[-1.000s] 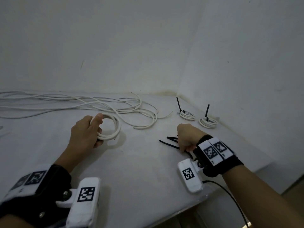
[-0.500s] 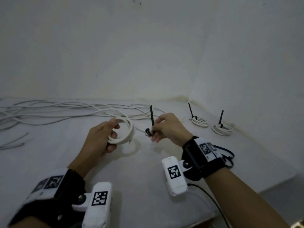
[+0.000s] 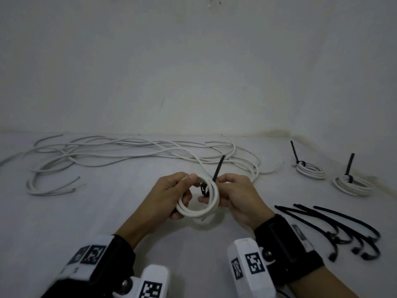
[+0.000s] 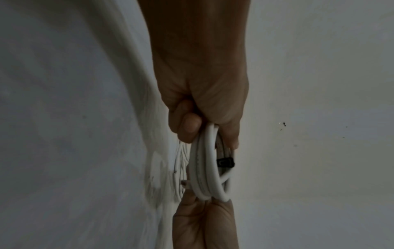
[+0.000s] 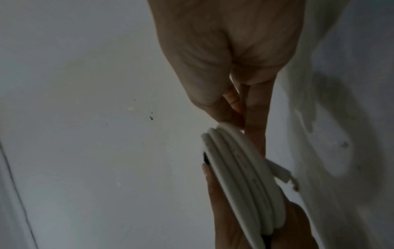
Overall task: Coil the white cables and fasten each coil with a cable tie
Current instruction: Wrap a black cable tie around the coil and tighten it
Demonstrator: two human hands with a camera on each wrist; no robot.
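White table [image 3: 86, 222] in a white-walled corner, loose white cables [image 3: 129, 149] at back, two tied coils [image 3: 310, 169] and spare black ties [image 3: 335, 224] right; left hand [image 3: 169, 196] grips the coil [image 3: 199, 208] above the table, right hand [image 3: 238, 198] pinches the cable tie [image 3: 217, 171] at it.

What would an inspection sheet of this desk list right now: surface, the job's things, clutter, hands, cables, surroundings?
Surface: pale table, dim light.
Job's things: white coil held above the table; black cable tie at its right side, tail sticking up; two tied coils at far right.
Clutter: spare black ties lying at right.
Hands: left hand grips the coil; right hand fingers pinch the tie against it.
Cables: loose white cables sprawled along the back.
Surroundings: bare pale walls meeting in a corner.
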